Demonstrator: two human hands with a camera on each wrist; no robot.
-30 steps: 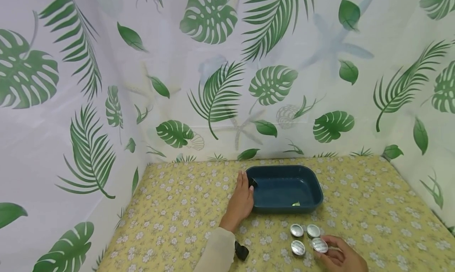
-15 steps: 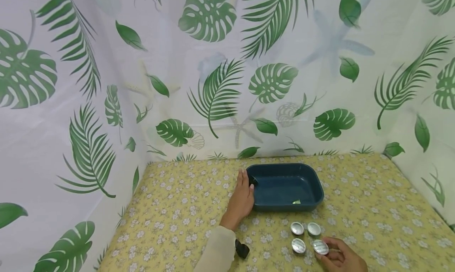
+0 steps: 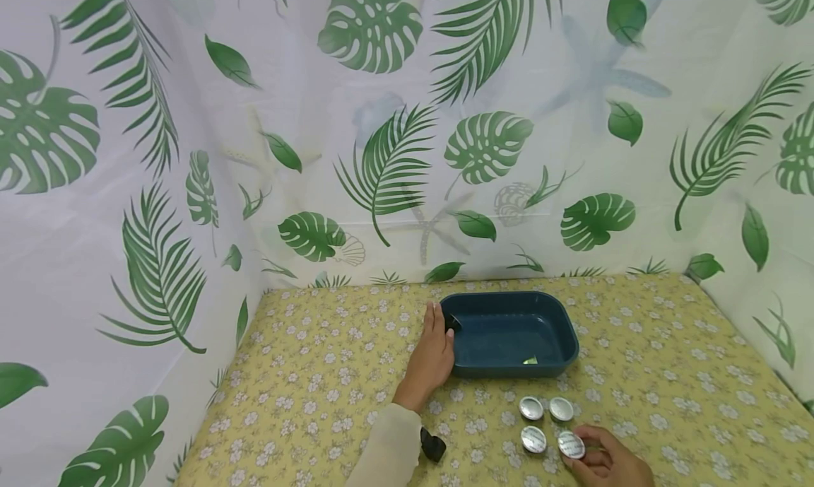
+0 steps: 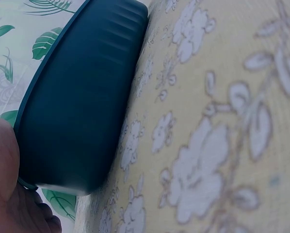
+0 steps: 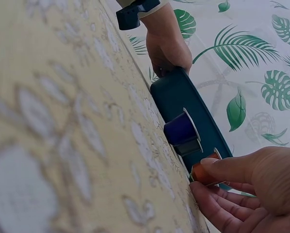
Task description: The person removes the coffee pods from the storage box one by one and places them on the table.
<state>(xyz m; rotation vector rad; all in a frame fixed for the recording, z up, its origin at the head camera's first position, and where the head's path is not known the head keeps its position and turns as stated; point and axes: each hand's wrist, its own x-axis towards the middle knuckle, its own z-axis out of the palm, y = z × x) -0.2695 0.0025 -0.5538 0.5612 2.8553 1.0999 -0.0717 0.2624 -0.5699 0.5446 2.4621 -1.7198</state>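
A dark blue tray sits on the flowered yellow cloth. My left hand lies against its left end, thumb hooked over the rim; the left wrist view shows the tray wall close up. Several foil-lidded capsules stand in front of the tray. My right hand pinches the near right one. In the right wrist view it is an orange capsule between thumb and fingers, with a purple capsule beside it.
A small green scrap lies inside the tray. A black wrist camera sits on the left sleeve. Leaf-printed curtains wall in the table at the back and on both sides. Yellow cloth stretches left of the tray.
My right hand has closed its fingers on the near right capsule and shifted it slightly. The left hand and tray have stayed put.
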